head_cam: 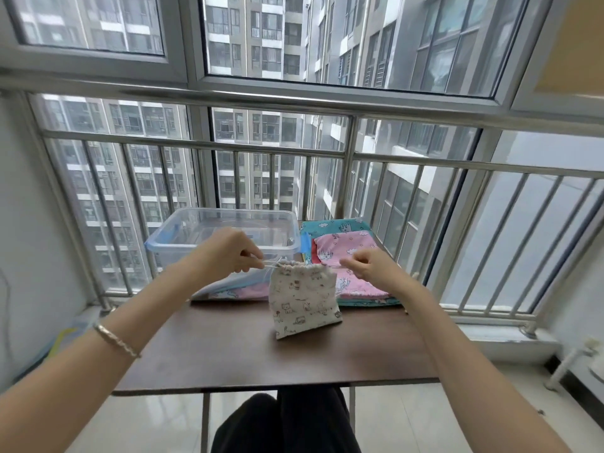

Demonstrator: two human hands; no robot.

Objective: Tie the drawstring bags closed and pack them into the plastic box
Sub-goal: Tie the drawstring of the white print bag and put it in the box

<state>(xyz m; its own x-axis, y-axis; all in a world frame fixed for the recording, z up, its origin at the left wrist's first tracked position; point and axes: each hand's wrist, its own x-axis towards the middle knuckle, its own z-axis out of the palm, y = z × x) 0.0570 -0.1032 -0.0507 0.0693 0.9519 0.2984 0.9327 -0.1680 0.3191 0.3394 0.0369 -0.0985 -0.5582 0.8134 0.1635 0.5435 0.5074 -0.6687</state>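
The left hand (228,253) and the right hand (376,268) each pinch a drawstring (271,263) in curled fingers, one on either side of the cream cat-print bag (304,302). The bag is upright with its mouth gathered over the dark counter (245,354), in front of the clear plastic box (196,238) and the pile of pink and teal bags (346,246).

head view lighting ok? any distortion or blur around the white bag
Head view: soft, even daylight, no hard shadows on the table. Head view: wide-angle distortion bows the railing towards the edges. Head view: the white bag is fairly sharp; the far buildings look hazy.
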